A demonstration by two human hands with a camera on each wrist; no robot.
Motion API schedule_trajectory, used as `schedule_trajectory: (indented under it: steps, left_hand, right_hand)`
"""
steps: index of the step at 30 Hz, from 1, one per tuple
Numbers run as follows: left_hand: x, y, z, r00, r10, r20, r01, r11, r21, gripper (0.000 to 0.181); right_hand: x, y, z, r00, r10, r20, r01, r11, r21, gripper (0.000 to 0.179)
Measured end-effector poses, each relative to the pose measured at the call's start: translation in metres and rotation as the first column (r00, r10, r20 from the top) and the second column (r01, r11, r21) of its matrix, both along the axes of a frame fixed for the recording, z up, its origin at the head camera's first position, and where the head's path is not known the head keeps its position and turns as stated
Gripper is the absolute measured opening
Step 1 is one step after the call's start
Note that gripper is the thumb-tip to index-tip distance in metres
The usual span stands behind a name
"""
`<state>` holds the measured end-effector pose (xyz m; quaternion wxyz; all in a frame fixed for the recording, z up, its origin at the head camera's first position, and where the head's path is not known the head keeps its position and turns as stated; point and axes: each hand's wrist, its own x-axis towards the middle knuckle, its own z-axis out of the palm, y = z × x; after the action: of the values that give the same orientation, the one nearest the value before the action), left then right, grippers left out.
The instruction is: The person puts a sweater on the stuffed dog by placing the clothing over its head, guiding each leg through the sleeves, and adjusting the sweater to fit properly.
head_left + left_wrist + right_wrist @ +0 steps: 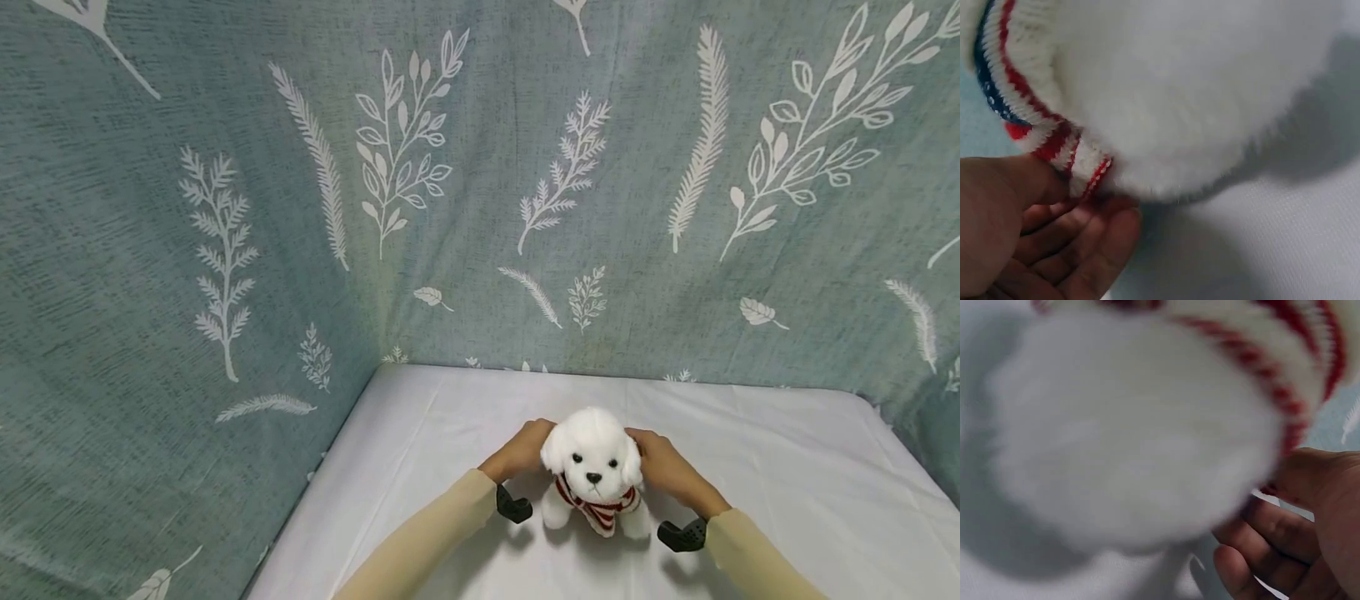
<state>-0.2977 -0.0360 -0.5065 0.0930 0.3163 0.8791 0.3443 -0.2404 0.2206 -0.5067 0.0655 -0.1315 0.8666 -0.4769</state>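
A white plush dog (pixel 588 442) faces the head camera, upright on the white cloth. Red, white and blue stripes mark its knitted sweater (pixel 1029 94), whose striped front flap (pixel 603 518) hangs below the chin. At the dog's side on the picture's left, my left hand (pixel 525 450) pinches the striped sweater edge between thumb and fingers. My right hand (pixel 670 468) is at the opposite side, its thumb and curled fingers on the red-trimmed edge of the sweater (pixel 1282 394). The dog's head and ears partly hide the fingertips in the head view.
A white cloth (pixel 450 417) covers the table under the dog. Teal curtains (pixel 480 167) with white leaf prints rise behind the table and at its sides. Black wrist devices (pixel 513 504) hang below both wrists, close to the dog's legs.
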Motion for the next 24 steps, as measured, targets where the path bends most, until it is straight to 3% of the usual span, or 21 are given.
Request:
schedule_trajectory:
  steps: [4, 9, 12, 15, 18, 21, 24]
  left_hand:
    - [0.001, -0.003, 0.0, 0.998, 0.026, 0.061, -0.029, 0.999, 0.045, 0.008]
    - [0.009, -0.009, 0.008, 0.994, 0.017, 0.111, -0.026, 0.997, 0.075, 0.005]
    - [0.015, -0.016, 0.014, 0.997, -0.024, 0.069, 0.019, 0.997, 0.069, 0.006]
    - [0.022, -0.023, 0.018, 0.996, -0.08, 0.038, 0.078, 0.996, 0.053, 0.013]
    - [0.03, -0.033, 0.02, 0.986, -0.151, 0.066, 0.147, 0.987, 0.065, 0.025]
    - [0.038, -0.044, 0.02, 0.96, -0.232, 0.156, 0.219, 0.971, 0.1, 0.043]
    - [0.045, -0.052, 0.02, 0.936, -0.281, 0.212, 0.264, 0.959, 0.106, 0.061]
  right_hand:
    - [-0.002, -0.003, -0.001, 0.998, -0.061, -0.021, 0.062, 0.997, 0.045, 0.027]
    - [-0.001, -0.003, 0.0, 0.987, -0.023, -0.158, 0.042, 0.992, 0.12, 0.015]
    - [0.0, -0.005, 0.004, 0.979, 0.012, -0.204, 0.017, 0.99, 0.141, 0.014]
    - [0.002, -0.003, 0.008, 0.979, 0.023, -0.201, 0.01, 0.987, 0.16, 0.015]
    - [0.009, 0.004, 0.013, 0.988, 0.042, -0.146, -0.017, 0.986, 0.167, 0.02]
    - [0.021, 0.016, 0.018, 0.993, 0.106, -0.054, -0.097, 0.982, 0.159, 0.032]
    - [0.033, 0.027, 0.024, 0.97, 0.226, 0.084, -0.233, 0.969, 0.08, 0.045]
